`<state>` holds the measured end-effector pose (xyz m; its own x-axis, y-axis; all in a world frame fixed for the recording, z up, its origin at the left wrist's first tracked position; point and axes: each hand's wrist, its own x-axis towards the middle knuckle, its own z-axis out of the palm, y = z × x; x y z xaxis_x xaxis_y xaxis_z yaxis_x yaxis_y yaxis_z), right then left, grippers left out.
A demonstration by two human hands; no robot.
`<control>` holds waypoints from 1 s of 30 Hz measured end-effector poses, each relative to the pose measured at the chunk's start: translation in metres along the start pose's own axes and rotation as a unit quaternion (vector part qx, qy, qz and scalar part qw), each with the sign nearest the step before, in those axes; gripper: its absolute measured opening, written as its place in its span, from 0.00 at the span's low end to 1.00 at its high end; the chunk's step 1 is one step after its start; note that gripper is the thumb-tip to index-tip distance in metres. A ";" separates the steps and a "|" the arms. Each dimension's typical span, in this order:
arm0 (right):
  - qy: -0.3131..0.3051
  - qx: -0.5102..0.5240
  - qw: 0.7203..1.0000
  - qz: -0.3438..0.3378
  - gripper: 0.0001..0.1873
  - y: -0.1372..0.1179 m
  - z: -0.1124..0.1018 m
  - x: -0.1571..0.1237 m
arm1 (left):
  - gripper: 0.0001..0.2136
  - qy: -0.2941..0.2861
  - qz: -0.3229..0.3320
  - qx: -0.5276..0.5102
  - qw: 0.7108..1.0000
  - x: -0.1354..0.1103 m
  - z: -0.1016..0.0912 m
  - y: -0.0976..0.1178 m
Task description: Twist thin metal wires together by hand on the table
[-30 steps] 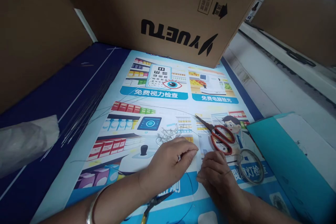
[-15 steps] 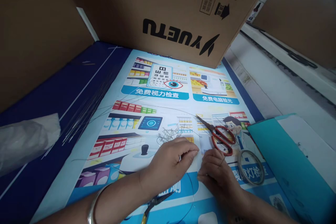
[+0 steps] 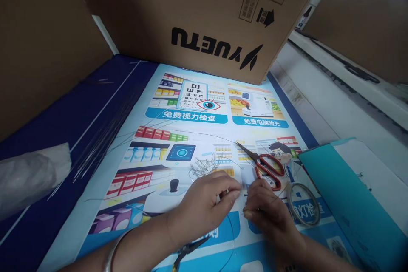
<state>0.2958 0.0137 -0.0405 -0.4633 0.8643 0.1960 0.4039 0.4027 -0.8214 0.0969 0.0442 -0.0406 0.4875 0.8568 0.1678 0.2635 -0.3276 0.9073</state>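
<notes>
My left hand (image 3: 212,199), with a metal bangle (image 3: 115,248) on its wrist, is closed in a pinch between thumb and forefinger. A thin wire (image 3: 233,238) curves down from beneath it. Just to the right, my right hand (image 3: 269,209) is closed too, its fingers curled against the thumb, and a fine strand shows at its knuckles. A small gap separates the hands; the wire between the fingertips is barely visible. Beyond my left hand lies a tangle of small bent wire pieces (image 3: 204,165). Red-handled scissors (image 3: 270,172) lie past my right hand.
Pliers (image 3: 188,250) lie under my left forearm. A ring-shaped roll (image 3: 304,205) and a teal box (image 3: 347,195) are at right. Long straight wires (image 3: 95,144) and a wrapped roll (image 3: 35,178) lie left. Cardboard boxes (image 3: 143,17) stand behind the printed poster (image 3: 219,131).
My right hand has moved slightly away from the left, widening the gap between the fingertips. Both hands stay closed. The view has shifted a little.
</notes>
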 end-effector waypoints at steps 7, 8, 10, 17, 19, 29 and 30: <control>0.082 0.131 0.987 0.047 0.07 -0.004 -0.003 -0.005 | 0.04 -0.054 -0.014 -0.002 0.998 -0.005 0.005 0.008; 0.089 0.138 0.985 0.046 0.07 -0.005 -0.002 -0.005 | 0.04 -0.055 -0.015 -0.006 0.998 -0.005 0.006 0.009; 0.097 0.146 0.984 0.037 0.06 -0.007 0.000 -0.005 | 0.03 -0.057 -0.017 -0.010 0.998 -0.006 0.009 0.010; 0.106 0.121 0.987 -0.003 0.05 -0.009 0.002 0.000 | 0.08 -0.036 -0.015 -0.010 0.999 -0.008 0.013 0.013; 0.109 0.097 0.989 -0.013 0.04 -0.009 0.003 -0.001 | 0.08 -0.027 -0.016 -0.013 0.999 -0.009 0.015 0.013; 0.073 0.115 0.991 -0.003 0.10 -0.009 -0.002 0.001 | 0.08 -0.038 0.009 -0.035 0.999 -0.010 0.010 0.013; 0.063 0.095 0.993 -0.007 0.11 -0.010 -0.005 0.001 | 0.08 -0.039 0.007 -0.035 0.999 -0.010 0.009 0.013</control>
<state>0.2952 0.0123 -0.0293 -0.3608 0.8945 0.2639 0.2356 0.3613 -0.9022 0.1030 0.0280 -0.0338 0.5543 0.8180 0.1536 0.1978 -0.3087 0.9304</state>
